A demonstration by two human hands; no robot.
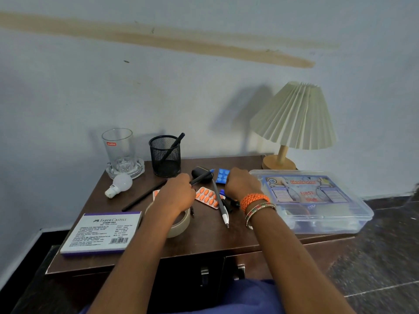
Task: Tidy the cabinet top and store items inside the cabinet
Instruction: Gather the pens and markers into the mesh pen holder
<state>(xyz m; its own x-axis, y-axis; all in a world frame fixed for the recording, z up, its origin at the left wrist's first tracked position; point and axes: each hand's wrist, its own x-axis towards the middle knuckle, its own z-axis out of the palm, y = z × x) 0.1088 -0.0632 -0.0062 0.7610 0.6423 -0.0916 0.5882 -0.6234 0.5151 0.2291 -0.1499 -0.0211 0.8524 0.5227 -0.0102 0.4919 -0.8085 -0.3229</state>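
The person's left hand point(179, 191) sits at the centre of the frame, its fingers curled around a black pen point(200, 179) whose free end points up and right toward a dark oval case point(200, 171). The right hand point(241, 185) is just right of centre, knuckles toward the camera and fingers curled under; whether they hold anything cannot be told from this angle. Its wrist wears orange and beaded bangles point(255, 205).

Between the hands, on the brown cabinet top point(226, 236), lie an orange blister pack point(207, 198), a grey-and-white pen point(221, 206) and, farther back, a blue blister pack point(222, 175). Under the left forearm lies a roll of tape point(179, 227), partly hidden. A long black pencil point(145, 196) slants at centre left.

At lower left sits a stamp pad box point(102, 233). Behind it are a white bulb point(119, 185), a drinking glass point(119, 150) standing in a glass dish, and a black mesh pen holder point(165, 156) with one pen in it. At the right of the frame a clear first-aid box point(313, 200) rests near the cabinet edge, with a pleated lamp point(294, 116) behind it. The cabinet doors point(217, 275) at bottom centre are closed.
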